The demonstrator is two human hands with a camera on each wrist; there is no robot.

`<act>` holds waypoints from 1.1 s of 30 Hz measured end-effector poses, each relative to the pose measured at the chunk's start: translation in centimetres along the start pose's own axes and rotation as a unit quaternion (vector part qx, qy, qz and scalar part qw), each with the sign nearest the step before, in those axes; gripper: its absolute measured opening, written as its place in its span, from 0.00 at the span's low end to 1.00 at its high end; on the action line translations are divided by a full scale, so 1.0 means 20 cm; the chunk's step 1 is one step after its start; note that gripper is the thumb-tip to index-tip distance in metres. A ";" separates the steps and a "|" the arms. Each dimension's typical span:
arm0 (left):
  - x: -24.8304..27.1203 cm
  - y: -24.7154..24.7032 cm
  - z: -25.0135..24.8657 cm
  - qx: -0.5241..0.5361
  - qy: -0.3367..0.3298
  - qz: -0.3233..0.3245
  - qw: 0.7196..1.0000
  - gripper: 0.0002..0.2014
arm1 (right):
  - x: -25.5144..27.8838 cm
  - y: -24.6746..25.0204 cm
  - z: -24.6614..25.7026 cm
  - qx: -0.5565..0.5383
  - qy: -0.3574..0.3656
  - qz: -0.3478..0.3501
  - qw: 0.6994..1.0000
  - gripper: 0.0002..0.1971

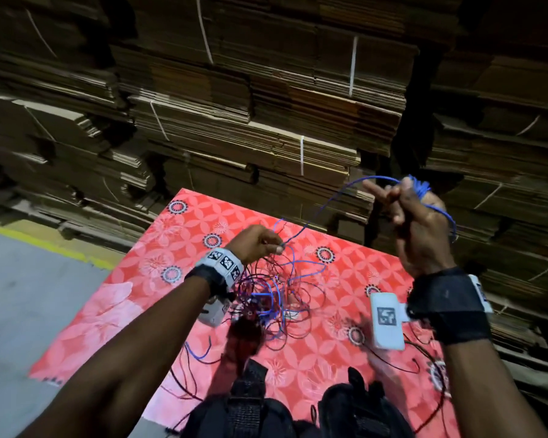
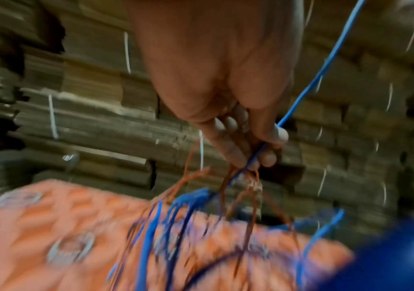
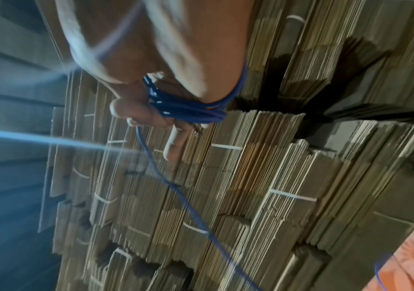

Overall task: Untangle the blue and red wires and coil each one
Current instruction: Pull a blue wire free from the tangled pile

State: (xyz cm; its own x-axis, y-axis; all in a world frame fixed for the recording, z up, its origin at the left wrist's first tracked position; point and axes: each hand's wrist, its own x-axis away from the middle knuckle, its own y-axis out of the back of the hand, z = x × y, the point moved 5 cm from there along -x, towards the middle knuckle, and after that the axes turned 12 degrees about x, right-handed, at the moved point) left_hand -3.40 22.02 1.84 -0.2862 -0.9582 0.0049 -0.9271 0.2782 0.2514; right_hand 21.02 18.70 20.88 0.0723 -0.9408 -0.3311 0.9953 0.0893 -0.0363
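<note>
A tangle of thin red wire [image 1: 295, 298] and blue wire [image 1: 298, 263] lies on a red flowered mat [image 1: 298, 222]. My left hand [image 1: 260, 245] hangs just above the tangle and pinches the blue wire [image 2: 255, 155] between thumb and fingers, with red strands [image 2: 190, 163] trailing below. My right hand [image 1: 408, 213] is raised to the right with several turns of blue wire [image 3: 188, 110] wound round its fingers; one finger points out. A blue strand [image 1: 336, 194] arcs from that coil down to my left hand.
High stacks of flattened cardboard [image 1: 266, 105] tied with white straps stand right behind the mat. Grey floor with a yellow line [image 1: 45, 245] lies at the left. A black bag [image 1: 266, 412] sits at the mat's near edge.
</note>
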 end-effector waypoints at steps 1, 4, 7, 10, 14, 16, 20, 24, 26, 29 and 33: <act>-0.01 0.04 -0.06 0.004 -0.016 0.000 1.000 0.01 | 0.00 0.02 0.01 -0.008 -0.001 -0.006 1.000 0.18; -0.05 0.15 -0.27 0.068 -0.044 -0.018 0.997 0.03 | -0.01 0.09 0.02 -0.013 0.003 -0.031 0.999 0.18; -0.05 0.24 -0.47 0.148 -0.045 -0.080 0.985 0.05 | -0.01 0.18 -0.04 0.022 -0.009 -0.054 0.998 0.19; -0.03 0.32 -0.64 0.207 -0.091 -0.138 0.964 0.07 | 0.01 0.24 -0.13 0.058 -0.043 -0.085 0.994 0.19; -0.02 0.44 -0.92 0.243 -0.166 -0.192 0.936 0.05 | 0.07 0.26 -0.26 0.105 -0.087 -0.086 0.987 0.19; -0.02 0.49 -1.07 0.237 -0.217 -0.214 0.922 0.06 | 0.08 0.26 -0.29 0.141 -0.110 -0.069 0.982 0.24; -0.08 0.50 -1.12 0.180 -0.237 -0.159 0.941 0.03 | 0.06 0.20 -0.25 0.062 -0.091 -0.070 0.992 0.16; -0.10 0.45 -0.96 0.135 -0.214 -0.124 0.959 0.05 | 0.06 0.19 -0.22 0.014 -0.095 -0.087 0.992 0.16; -0.07 0.44 -0.91 0.099 -0.216 -0.099 0.966 0.03 | 0.07 0.22 -0.22 -0.003 -0.118 -0.104 0.988 0.15; -0.03 0.40 -0.71 0.023 -0.180 -0.046 0.982 0.05 | 0.06 0.28 -0.17 -0.036 -0.103 -0.159 0.981 0.14; 0.04 0.28 -0.31 -0.012 -0.090 -0.006 0.996 0.05 | 0.06 0.31 -0.08 -0.030 -0.054 -0.172 0.983 0.14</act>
State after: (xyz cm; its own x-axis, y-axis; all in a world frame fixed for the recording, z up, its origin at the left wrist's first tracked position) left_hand -7.24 22.42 9.24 -0.3166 -0.9328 -0.1720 -0.9250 0.2635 0.2737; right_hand 27.09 18.69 18.70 -0.2588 -0.9476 -0.1874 0.9565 -0.2244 -0.1861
